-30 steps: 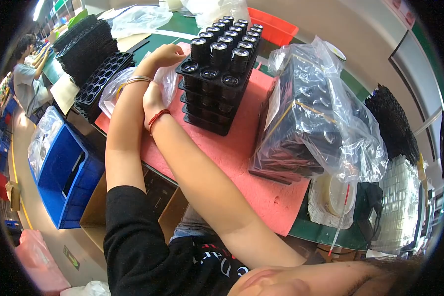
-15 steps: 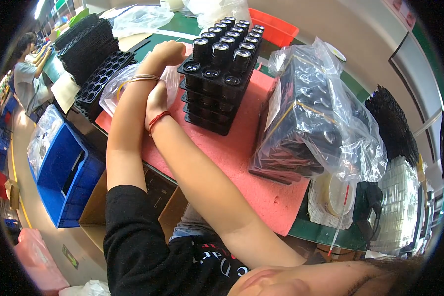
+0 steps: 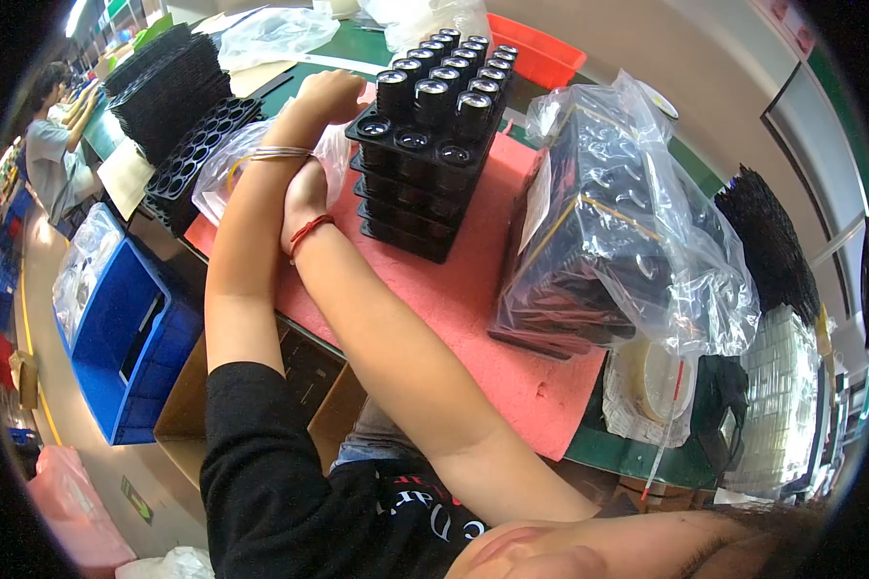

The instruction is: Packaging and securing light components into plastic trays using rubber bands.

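My left hand (image 3: 334, 95) is curled beside the far left corner of a stack of black plastic trays (image 3: 404, 227); anything inside its fist is hidden. Pale elastic bands (image 3: 280, 152) circle that wrist. Crossing behind the left forearm, my right hand (image 3: 306, 189) shows only its back near a red string bracelet (image 3: 311, 230), and its fingers are out of sight. A clear plastic bag (image 3: 224, 172) lies under and beside both hands. In the top tray, black cylinders with shiny round lenses (image 3: 432, 95) stand upright in rows; the front row sits lower.
Pink foam sheet (image 3: 406, 299) covers the green table. At right stands a bagged, banded stack of black trays (image 3: 589, 241), with a tape roll (image 3: 647, 381) nearby. More black trays (image 3: 169, 96) stand at left, above a blue bin (image 3: 130, 338). A red bin (image 3: 536, 53) sits behind.
My left hand has shifted slightly upward and away, its curled fingers lifting a little. My right hand has stayed nearly in place behind the left forearm. The tray stack looks the same.
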